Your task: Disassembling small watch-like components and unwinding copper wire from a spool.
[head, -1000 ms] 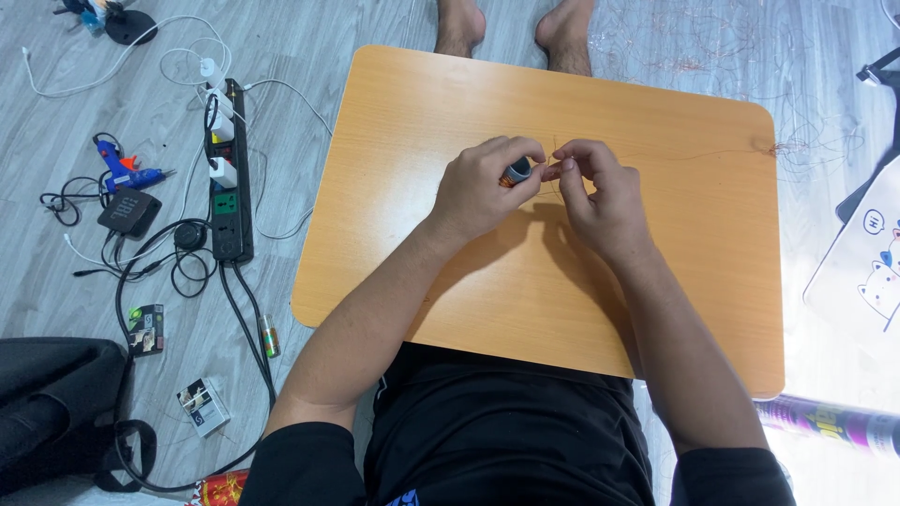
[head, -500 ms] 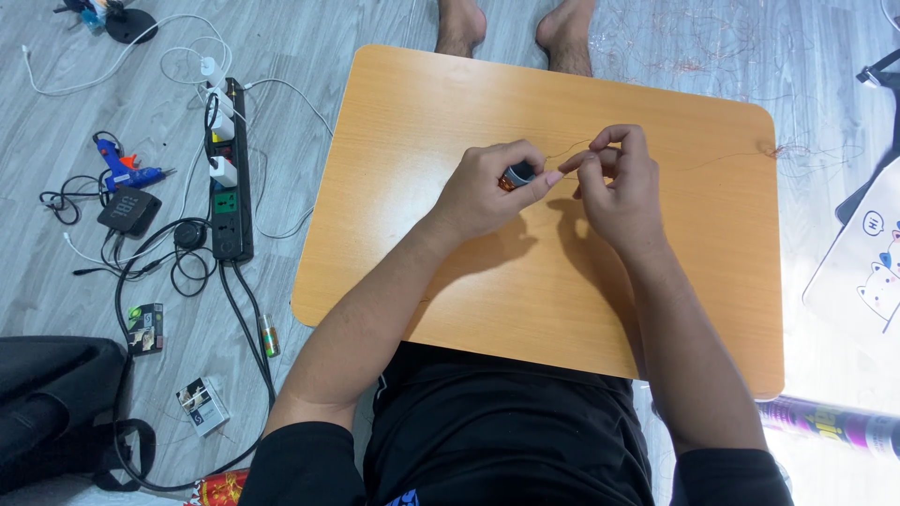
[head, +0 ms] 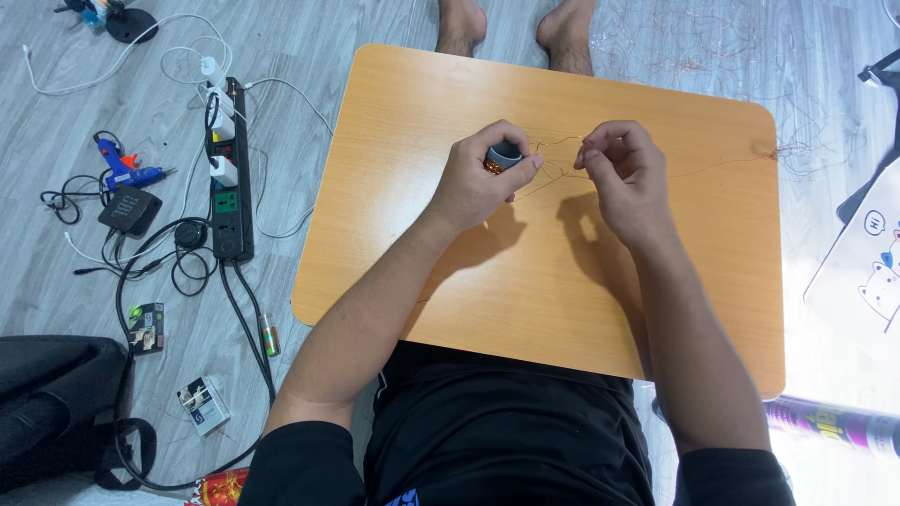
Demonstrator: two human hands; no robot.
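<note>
we see the left hand [head: 480, 178] closed around a small dark cylinder wound with copper wire [head: 502, 157], held just above the middle of the orange bench [head: 422, 281]. the right hand [head: 623, 183] pinches a thin copper strand [head: 553, 142] between fingertips, just beside the left hand, not touching it. the strand runs on toward the bench's right edge. on the floor to the left lie a black power strip [head: 229, 178], a blue glue gun [head: 127, 167] and tangled cables.
</note>
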